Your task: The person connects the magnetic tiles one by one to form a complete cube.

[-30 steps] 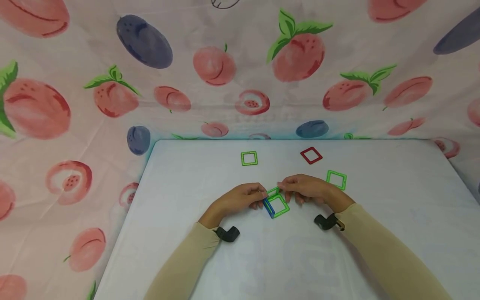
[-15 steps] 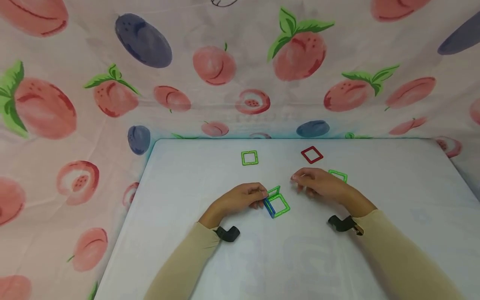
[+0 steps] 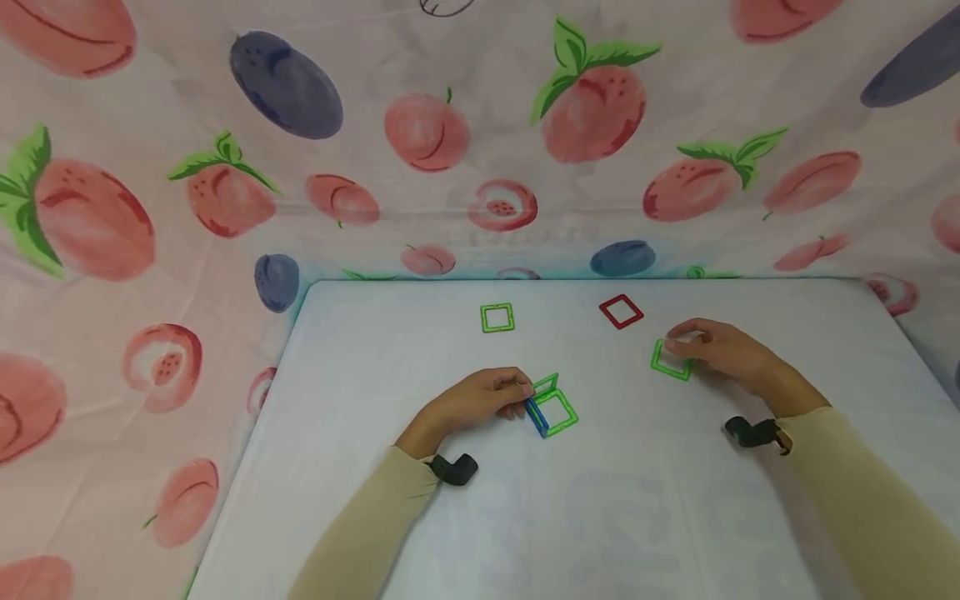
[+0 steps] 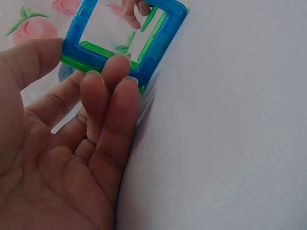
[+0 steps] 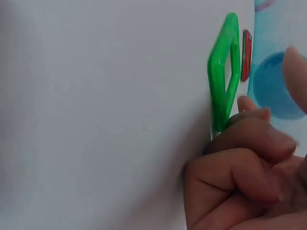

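Observation:
My left hand (image 3: 491, 393) pinches an upright blue square magnetic tile (image 4: 165, 40) at its edge, thumb on one side and fingertips below. Behind the blue tile, green edges show in the left wrist view. A flat green square tile (image 3: 564, 423) meets its foot, and another green tile (image 3: 549, 382) stands tilted at the back of this group. My right hand (image 3: 723, 354) is over the right end of a separate green square tile (image 5: 218, 72) lying on the table. Its fingers are bent beside that tile's edge, and the thumb stands apart from them.
Farther back on the white table (image 3: 360, 500) lie a red square tile (image 3: 622, 312) and a lighter green square tile (image 3: 497, 317). A fruit-print cloth (image 3: 435, 67) hangs behind the table and along its left side. Each wrist carries a black camera mount (image 3: 455, 469).
My right hand has left the standing green tile and moved right to the separate green tile. My left hand keeps its pinch on the blue tile, and the joined tiles stay in place.

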Demonstrator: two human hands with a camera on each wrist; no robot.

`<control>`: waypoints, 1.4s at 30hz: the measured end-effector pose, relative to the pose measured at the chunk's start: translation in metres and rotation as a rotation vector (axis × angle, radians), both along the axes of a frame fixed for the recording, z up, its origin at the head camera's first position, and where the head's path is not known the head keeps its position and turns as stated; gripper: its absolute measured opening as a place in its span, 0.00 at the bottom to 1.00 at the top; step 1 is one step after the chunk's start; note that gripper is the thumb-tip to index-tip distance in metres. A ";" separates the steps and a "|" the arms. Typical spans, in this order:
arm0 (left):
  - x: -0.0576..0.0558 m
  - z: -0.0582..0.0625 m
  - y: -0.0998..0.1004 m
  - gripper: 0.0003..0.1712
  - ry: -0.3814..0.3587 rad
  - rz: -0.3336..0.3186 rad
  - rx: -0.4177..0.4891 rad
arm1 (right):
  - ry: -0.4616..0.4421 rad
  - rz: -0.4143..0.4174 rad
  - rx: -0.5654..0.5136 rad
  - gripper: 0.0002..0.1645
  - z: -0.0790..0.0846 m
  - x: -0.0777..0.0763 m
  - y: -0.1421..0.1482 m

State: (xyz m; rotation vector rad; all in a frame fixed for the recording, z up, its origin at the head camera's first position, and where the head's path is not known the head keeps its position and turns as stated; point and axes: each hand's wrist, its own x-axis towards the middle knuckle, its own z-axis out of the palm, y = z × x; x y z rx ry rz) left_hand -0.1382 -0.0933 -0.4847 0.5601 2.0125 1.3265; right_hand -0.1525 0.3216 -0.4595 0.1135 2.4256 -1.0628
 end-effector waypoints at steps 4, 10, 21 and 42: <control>0.001 0.000 -0.002 0.14 0.004 0.003 0.003 | -0.009 -0.012 -0.007 0.45 -0.002 -0.001 0.002; 0.001 -0.001 -0.003 0.14 0.010 -0.016 0.003 | 0.041 0.026 0.079 0.35 -0.006 0.000 0.001; 0.003 -0.001 -0.003 0.15 0.019 -0.014 0.001 | 0.061 0.008 0.147 0.28 -0.009 0.003 -0.002; 0.001 0.001 -0.003 0.15 0.006 -0.022 -0.003 | -0.194 0.163 -0.419 0.26 -0.013 0.015 -0.060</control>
